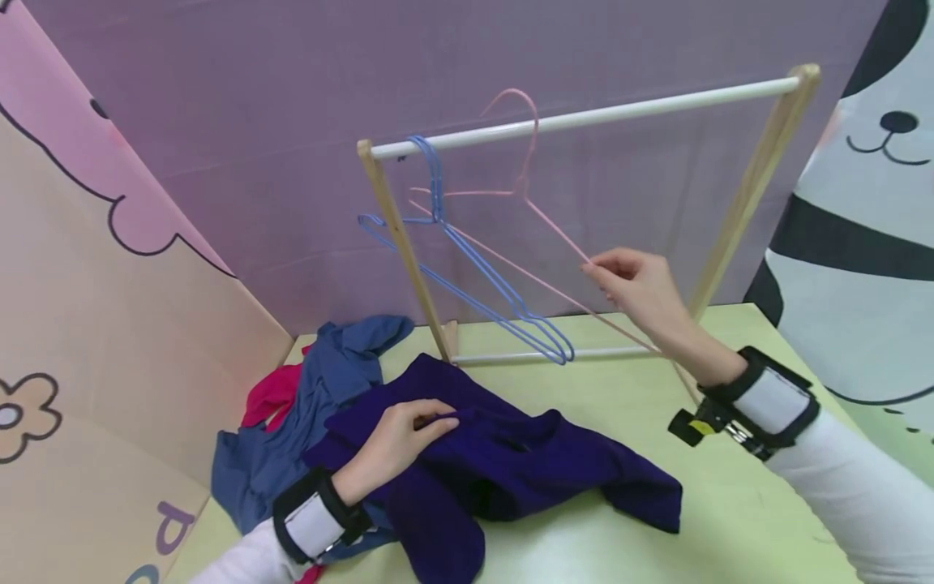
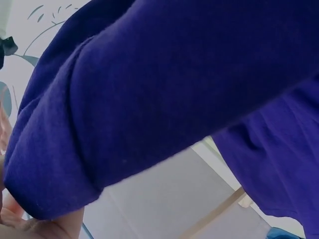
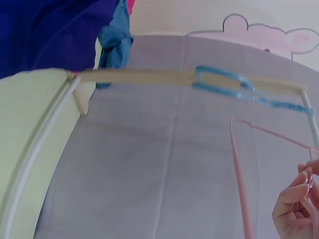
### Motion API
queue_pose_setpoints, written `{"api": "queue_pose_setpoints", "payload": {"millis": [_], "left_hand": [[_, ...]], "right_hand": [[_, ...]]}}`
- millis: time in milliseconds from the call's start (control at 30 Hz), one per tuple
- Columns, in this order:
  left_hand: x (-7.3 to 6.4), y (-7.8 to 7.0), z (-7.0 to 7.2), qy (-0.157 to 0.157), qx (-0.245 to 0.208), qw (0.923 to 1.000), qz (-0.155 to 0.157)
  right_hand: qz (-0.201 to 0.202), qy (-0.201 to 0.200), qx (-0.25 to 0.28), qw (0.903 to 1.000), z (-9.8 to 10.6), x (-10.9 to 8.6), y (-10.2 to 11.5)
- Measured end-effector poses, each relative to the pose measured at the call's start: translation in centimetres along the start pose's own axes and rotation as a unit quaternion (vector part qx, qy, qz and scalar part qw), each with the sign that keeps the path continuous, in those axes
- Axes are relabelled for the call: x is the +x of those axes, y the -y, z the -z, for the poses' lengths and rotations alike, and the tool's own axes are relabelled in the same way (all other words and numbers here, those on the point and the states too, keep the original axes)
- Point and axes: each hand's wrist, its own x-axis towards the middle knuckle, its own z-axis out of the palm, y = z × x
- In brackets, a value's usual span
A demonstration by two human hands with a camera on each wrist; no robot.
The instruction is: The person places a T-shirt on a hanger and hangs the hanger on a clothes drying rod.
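With thumb and fingertips my right hand [image 1: 642, 292] pinches the sloping arm of a pink clothes hanger [image 1: 558, 227]. The hanger's hook stands up at the white rail of a small rack and overlaps it in the head view. My left hand [image 1: 397, 442] pinches a fold of a dark purple garment [image 1: 525, 454], whose cloth spreads over the table below. That cloth fills most of the left wrist view and hides much of the left hand there. In the right wrist view, the right hand [image 3: 296, 204] shows at the right edge, fingers curled on the pink hanger.
Blue hangers [image 1: 503, 284] hang at the left end of the white rail [image 1: 657, 105], carried by wooden posts [image 1: 759, 178]. Left of the purple garment lie a blue garment [image 1: 328, 381] and a red one [image 1: 273, 397] on the pale green table [image 1: 730, 503]. A purple-grey backdrop stands behind.
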Motion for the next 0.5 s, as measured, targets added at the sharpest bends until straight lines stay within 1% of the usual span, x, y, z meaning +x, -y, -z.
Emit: {"api": "queue_pose_setpoints", "payload": {"millis": [100, 200, 267, 333, 400, 500], "left_hand": [[0.0, 0.1, 0.2, -0.002, 0.001, 1.0, -0.004], [-0.1, 0.2, 0.3, -0.006, 0.004, 0.9999, -0.01], [-0.2, 0.3, 0.4, -0.01, 0.006, 0.9998, -0.014], [-0.2, 0.5, 0.5, -0.013, 0.01, 0.9997, -0.019], [-0.3, 0.6, 0.5, -0.018, 0.014, 0.9995, -0.024], [-0.4, 0.9, 0.6, -0.021, 0.016, 0.9992, -0.028]], "right_hand": [[0.003, -0.014, -0.018, 0.9997, 1.7, -1.3, -1.0], [0.006, -0.03, -0.049, 0.9983, 3.5, -2.9, -2.2], [0.0, -0.034, -0.075, 0.9966, 4.7, -4.0, -3.0], [-0.001, -0.025, -0.102, 0.9945, 6.1, -5.2, -3.9], [-0.017, -0.017, -0.124, 0.9919, 7.3, -6.4, -4.7], [-0.021, 0.017, -0.151, 0.9882, 9.3, -7.9, -5.9]]}}
